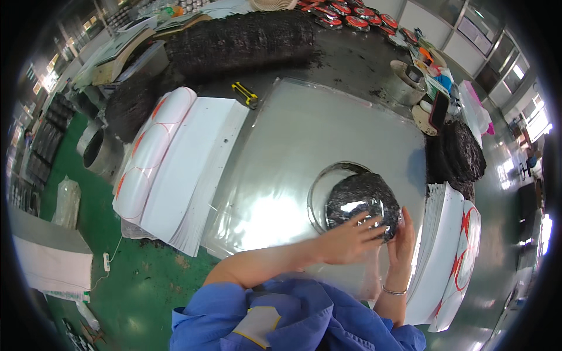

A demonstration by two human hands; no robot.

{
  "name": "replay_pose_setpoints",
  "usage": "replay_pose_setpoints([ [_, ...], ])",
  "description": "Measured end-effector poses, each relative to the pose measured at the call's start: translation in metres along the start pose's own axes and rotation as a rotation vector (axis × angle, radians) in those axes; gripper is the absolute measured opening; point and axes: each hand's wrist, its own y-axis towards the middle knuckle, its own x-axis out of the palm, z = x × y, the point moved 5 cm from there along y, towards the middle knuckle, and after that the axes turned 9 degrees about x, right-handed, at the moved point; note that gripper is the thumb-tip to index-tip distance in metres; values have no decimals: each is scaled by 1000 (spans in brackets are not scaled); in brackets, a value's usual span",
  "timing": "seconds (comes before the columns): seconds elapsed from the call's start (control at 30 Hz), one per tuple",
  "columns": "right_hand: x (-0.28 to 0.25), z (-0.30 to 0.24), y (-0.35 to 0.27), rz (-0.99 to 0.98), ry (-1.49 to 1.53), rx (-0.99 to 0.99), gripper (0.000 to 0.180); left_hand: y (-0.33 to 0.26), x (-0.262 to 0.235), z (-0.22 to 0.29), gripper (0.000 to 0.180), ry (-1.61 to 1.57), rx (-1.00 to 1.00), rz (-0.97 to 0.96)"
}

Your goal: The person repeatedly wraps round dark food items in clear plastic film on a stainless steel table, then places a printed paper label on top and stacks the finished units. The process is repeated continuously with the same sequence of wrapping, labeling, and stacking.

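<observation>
A round black cake (364, 196), which looks like dried seaweed in shiny clear plastic, is at the right front of the plastic-covered work surface (304, 128). My left hand (350, 238) reaches across to its front, fingers spread and lying on the wrap. Against the cake's right side, my right hand (401, 240) is cupped with its fingers pointing up, supporting it; a bracelet circles that wrist. Partly behind the cake, a thin round ring (312, 202) lies on the plastic. The cake's underside is hidden.
Stacks of white sheets with red circles flank me at left (187, 158) and right (436, 251). Beyond are a yellow-black cutter (244, 95), a long black stack (243, 42), a metal cylinder (405, 82), a phone (438, 111) and red-labelled round packs (357, 22).
</observation>
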Motion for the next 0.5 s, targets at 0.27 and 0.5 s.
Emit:
replay_pose_setpoints([
  [0.27,-46,-18,-11,-83,62,-97,43,-267,-220,-69,54,648,-961,564],
  [0.5,-44,3,-3,-156,70,58,39,-453,-212,19,52,408,-1211,698],
])
